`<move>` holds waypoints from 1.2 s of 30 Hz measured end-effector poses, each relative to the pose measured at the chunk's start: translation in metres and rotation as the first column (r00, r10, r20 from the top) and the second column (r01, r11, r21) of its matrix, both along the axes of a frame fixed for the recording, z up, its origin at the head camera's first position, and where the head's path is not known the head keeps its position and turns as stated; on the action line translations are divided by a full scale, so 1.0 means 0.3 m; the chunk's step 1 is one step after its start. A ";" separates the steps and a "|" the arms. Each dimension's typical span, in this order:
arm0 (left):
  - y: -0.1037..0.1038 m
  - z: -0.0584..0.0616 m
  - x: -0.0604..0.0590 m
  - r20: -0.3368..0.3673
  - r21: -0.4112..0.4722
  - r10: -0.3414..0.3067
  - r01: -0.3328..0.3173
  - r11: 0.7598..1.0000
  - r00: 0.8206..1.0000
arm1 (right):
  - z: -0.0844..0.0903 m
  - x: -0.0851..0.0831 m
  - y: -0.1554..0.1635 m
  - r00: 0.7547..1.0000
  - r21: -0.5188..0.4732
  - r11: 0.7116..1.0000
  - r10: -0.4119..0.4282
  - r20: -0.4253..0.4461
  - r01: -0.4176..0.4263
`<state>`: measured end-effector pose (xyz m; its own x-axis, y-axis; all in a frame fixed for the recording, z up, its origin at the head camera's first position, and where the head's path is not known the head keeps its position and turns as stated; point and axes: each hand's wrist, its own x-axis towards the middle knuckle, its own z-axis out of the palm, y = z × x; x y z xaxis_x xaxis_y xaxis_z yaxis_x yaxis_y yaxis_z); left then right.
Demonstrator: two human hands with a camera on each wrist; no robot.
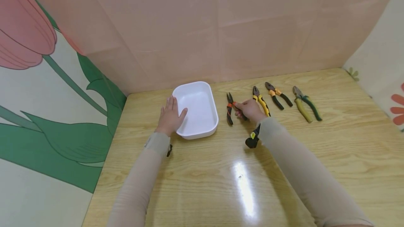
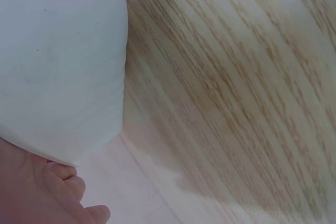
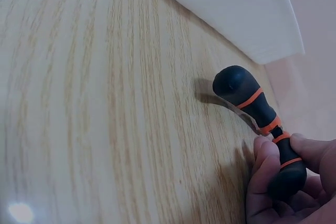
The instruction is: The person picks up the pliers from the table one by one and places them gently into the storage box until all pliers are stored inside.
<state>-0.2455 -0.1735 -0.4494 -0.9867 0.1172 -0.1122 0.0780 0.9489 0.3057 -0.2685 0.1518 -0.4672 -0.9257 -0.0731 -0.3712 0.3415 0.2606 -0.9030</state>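
My left hand (image 1: 169,116) rests on the left rim of a white plastic tub (image 1: 198,111), its fingers straight and the thumb reaching over the inside. In the left wrist view, fingertips show at the lower edge of the tub's wall (image 2: 63,66). To the right of the tub, my right hand (image 1: 250,110) pinches the right handle of slim-nosed pliers (image 1: 229,114) with black and red-orange grips. The right wrist view shows the thumb and fingers around one grip, while the other grip (image 3: 239,85) stands free close over the wood.
Right of my right hand lie yellow-and-black pliers (image 1: 264,106), partly hidden by it. Farther right are orange-and-black pliers (image 1: 277,98) and pliers with yellow and green handles (image 1: 304,105). A pink-covered wall (image 1: 252,45) borders the wooden table (image 1: 202,178) at the back.
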 end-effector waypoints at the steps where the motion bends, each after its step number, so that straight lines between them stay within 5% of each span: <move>1: 0.000 0.000 0.000 -0.001 -0.001 -0.001 0.001 1.000 1.000 | -0.001 0.000 0.000 1.000 0.006 1.000 0.001 0.001 -0.001; 21: -0.005 -0.003 -0.001 -0.016 -0.003 -0.009 0.009 1.000 1.000 | 0.004 0.000 0.016 1.000 -0.014 1.000 -0.024 0.000 0.024; 36: 0.000 0.008 0.006 -0.006 0.006 -0.006 0.006 1.000 1.000 | 0.070 0.016 -0.004 0.999 -0.006 1.000 0.027 -0.045 -0.027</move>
